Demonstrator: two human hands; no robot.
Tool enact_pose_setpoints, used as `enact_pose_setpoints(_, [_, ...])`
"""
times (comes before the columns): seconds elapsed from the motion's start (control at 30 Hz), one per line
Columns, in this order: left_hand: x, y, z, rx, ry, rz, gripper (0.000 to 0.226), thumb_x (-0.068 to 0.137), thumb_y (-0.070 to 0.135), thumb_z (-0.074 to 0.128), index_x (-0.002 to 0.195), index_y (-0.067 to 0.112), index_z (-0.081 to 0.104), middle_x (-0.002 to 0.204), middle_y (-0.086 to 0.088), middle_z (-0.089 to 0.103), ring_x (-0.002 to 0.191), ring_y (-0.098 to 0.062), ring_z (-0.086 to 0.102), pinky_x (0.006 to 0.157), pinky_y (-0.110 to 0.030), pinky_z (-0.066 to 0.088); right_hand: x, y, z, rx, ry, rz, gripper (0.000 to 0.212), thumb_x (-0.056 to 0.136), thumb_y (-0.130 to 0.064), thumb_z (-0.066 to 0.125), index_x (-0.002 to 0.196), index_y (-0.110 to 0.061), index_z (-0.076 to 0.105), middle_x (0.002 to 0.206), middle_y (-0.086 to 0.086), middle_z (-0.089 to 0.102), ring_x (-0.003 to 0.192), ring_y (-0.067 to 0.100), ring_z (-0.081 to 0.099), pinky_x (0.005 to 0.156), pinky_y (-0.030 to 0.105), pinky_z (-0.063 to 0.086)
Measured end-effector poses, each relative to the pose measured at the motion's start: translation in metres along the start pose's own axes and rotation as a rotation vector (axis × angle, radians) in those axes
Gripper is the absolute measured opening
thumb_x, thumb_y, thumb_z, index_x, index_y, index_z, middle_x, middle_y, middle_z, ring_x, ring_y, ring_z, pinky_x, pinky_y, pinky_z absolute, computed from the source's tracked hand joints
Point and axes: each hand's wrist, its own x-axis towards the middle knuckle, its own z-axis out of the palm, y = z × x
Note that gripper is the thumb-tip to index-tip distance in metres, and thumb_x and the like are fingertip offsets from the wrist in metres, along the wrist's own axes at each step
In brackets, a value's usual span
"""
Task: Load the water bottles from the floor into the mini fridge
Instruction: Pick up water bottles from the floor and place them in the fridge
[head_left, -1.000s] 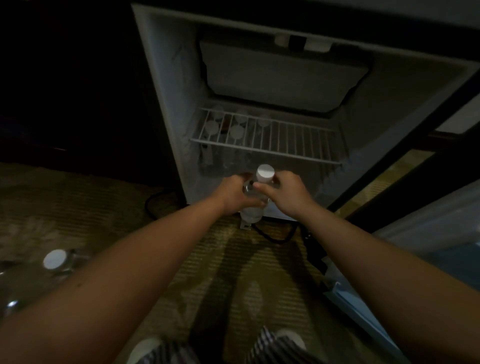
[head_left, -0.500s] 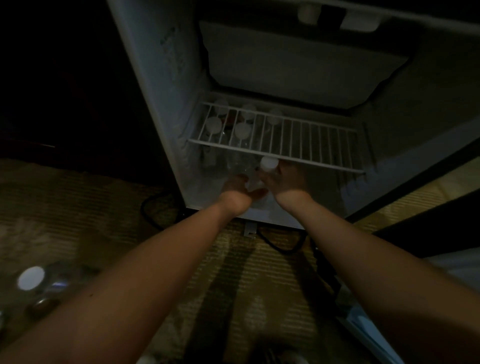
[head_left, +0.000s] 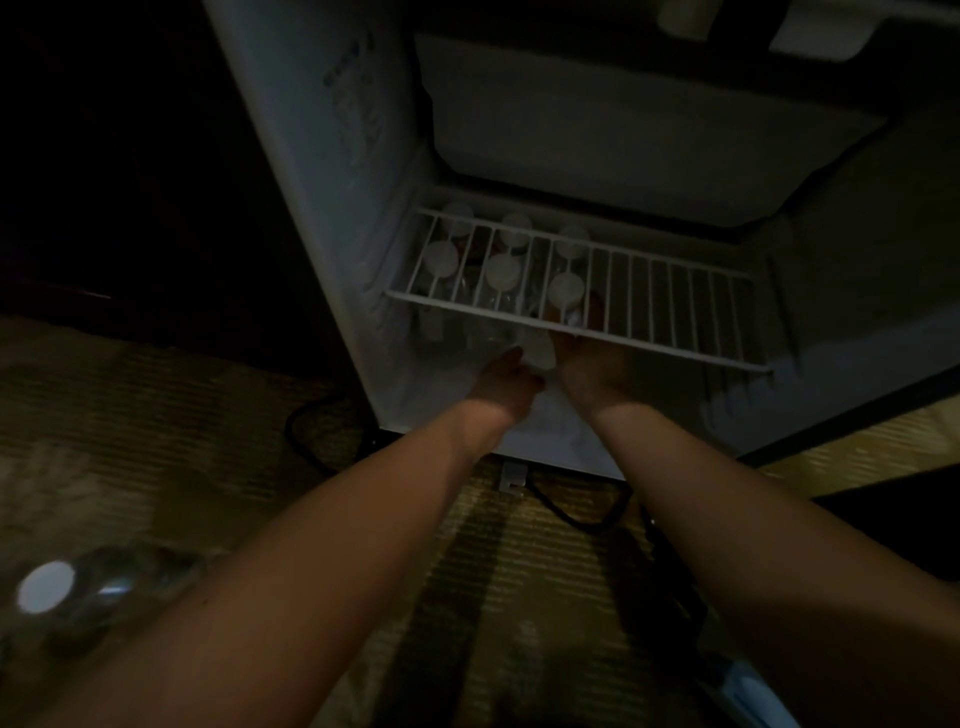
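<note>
We see both bare arms stretched forward into the lower compartment of the open mini fridge (head_left: 332, 171), under the white wire shelf (head_left: 660, 312). The left hand (head_left: 506, 382) and the right hand (head_left: 592, 371) sit close together with a clear water bottle (head_left: 537, 345) between them, its pale body just visible in the gap; the left hand is curled against the bottle's left side and the right hand presses on its right side, so both hands are closed on it, the right fingertips running up out of sight behind the shelf's front rail. We cannot tell whether the bottle's base rests on the fridge floor. To the left, under the same shelf, a cluster of stored bottles (head_left: 501, 271) stands upright in two rows, their white caps showing through the wires (the light is dim, and we cannot count them surely). The right part of that compartment shows only the fridge's pale wall. On the patterned carpet (head_left: 156, 415) at the lower left, one more bottle on the floor (head_left: 104, 587) shows its white cap toward us, partly hidden by the left forearm. A dark cable (head_left: 306, 447) loops on the carpet beside the fridge's lower left corner.
</note>
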Motion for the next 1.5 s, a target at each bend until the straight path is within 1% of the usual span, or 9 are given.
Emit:
enact_pose_setpoints(0.2, [-0.001, 0.0, 0.001, 0.022, -0.044, -0.021, 0.062, 0.096, 0.018, 0.047, 0.15, 0.025, 0.016, 0.156, 0.002, 0.021, 0.137, -0.023, 0.034, 0.103, -0.039, 0.042, 0.009, 0.003, 0.001, 0.012, 0.002, 0.024, 0.056, 0.096, -0.033, 0.047, 0.147, -0.02, 0.028, 0.151, 0.009, 0.035, 0.136, 0.025, 0.037, 0.106, 0.026, 0.029])
enact_pose_setpoints(0.43, [-0.026, -0.01, -0.016, 0.445, -0.099, -0.025, 0.056, 0.098, 0.033, 0.042, 0.147, 0.012, 0.025, 0.154, -0.005, 0.028, 0.138, -0.022, 0.031, 0.106, -0.023, 0.029, -0.006, 0.018, -0.001, -0.106, -0.08, 0.076, 0.075, 0.088, -0.04, 0.059, 0.148, -0.012, 0.024, 0.152, 0.009, 0.032, 0.137, 0.027, 0.036, 0.105, 0.028, 0.031])
enact_pose_setpoints(0.57, [-0.051, -0.016, -0.035, 0.578, -0.18, 0.003, 0.042, 0.098, 0.027, 0.043, 0.132, 0.004, 0.048, 0.139, -0.011, 0.048, 0.128, -0.024, 0.044, 0.097, -0.02, 0.033, -0.026, 0.008, -0.005, -0.273, -0.247, 0.043, 0.065, 0.091, -0.03, 0.059, 0.145, -0.011, 0.029, 0.146, 0.008, 0.039, 0.132, 0.029, 0.042, 0.103, 0.032, 0.037])
enact_pose_setpoints(0.73, [-0.094, -0.009, -0.072, 0.803, -0.284, -0.023, 0.046, 0.098, 0.038, 0.037, 0.135, 0.012, 0.045, 0.131, -0.001, 0.048, 0.126, -0.022, 0.044, 0.102, -0.026, 0.032, -0.063, -0.01, -0.02, -0.491, -0.365, -0.029, 0.041, 0.092, -0.036, 0.054, 0.125, -0.01, 0.055, 0.123, 0.009, 0.058, 0.112, 0.027, 0.055, 0.084, 0.029, 0.042])
enact_pose_setpoints(0.87, [-0.131, 0.002, -0.111, 0.851, -0.21, 0.027, 0.044, 0.098, 0.036, 0.038, 0.127, 0.006, 0.052, 0.132, -0.015, 0.052, 0.121, -0.027, 0.049, 0.094, -0.028, 0.037, -0.098, -0.043, -0.03, -0.636, -0.46, -0.168, 0.034, 0.093, -0.032, 0.055, 0.117, -0.009, 0.061, 0.114, 0.008, 0.063, 0.105, 0.021, 0.059, 0.082, 0.027, 0.042])
enact_pose_setpoints(1.0, [-0.171, 0.004, -0.148, 0.94, -0.142, 0.096, 0.038, 0.097, 0.034, 0.042, 0.12, 0.008, 0.058, 0.116, -0.007, 0.058, 0.107, -0.02, 0.054, 0.085, -0.026, 0.04, -0.133, -0.083, -0.026, -0.723, -0.564, -0.265, 0.031, 0.093, -0.031, 0.054, 0.115, -0.009, 0.062, 0.097, 0.003, 0.061, 0.091, 0.016, 0.057, 0.08, 0.029, 0.044])
enact_pose_setpoints(1.27, [-0.275, -0.006, -0.23, 1.068, 0.016, 0.106, 0.039, 0.095, 0.036, 0.046, 0.121, 0.009, 0.058, 0.123, -0.009, 0.059, 0.112, -0.024, 0.056, 0.097, -0.037, 0.045, -0.23, -0.16, 0.002, -0.954, -0.832, -0.311, 0.036, 0.095, -0.03, 0.05, 0.125, -0.011, 0.055, 0.122, 0.011, 0.06, 0.102, 0.025, 0.064, 0.095, 0.04, 0.051])
enact_pose_setpoints(1.4, [-0.319, -0.022, -0.256, 1.015, 0.051, 0.094, 0.041, 0.094, 0.035, 0.049, 0.124, 0.007, 0.056, 0.127, -0.009, 0.058, 0.115, -0.025, 0.055, 0.097, -0.035, 0.044, -0.278, -0.192, 0.016, -1.011, -0.833, -0.381, 0.032, 0.095, -0.032, 0.05, 0.122, -0.015, 0.055, 0.118, 0.007, 0.06, 0.097, 0.02, 0.063, 0.087, 0.035, 0.051])
enact_pose_setpoints(1.5, [-0.347, -0.044, -0.28, 0.96, 0.069, 0.079, 0.039, 0.093, 0.038, 0.051, 0.118, 0.01, 0.06, 0.116, -0.008, 0.062, 0.107, -0.024, 0.058, 0.088, -0.031, 0.044, -0.313, -0.211, 0.042, -1.058, -0.8, -0.448, 0.031, 0.095, -0.033, 0.049, 0.119, -0.015, 0.057, 0.097, 0.003, 0.061, 0.088, 0.017, 0.06, 0.08, 0.032, 0.049])
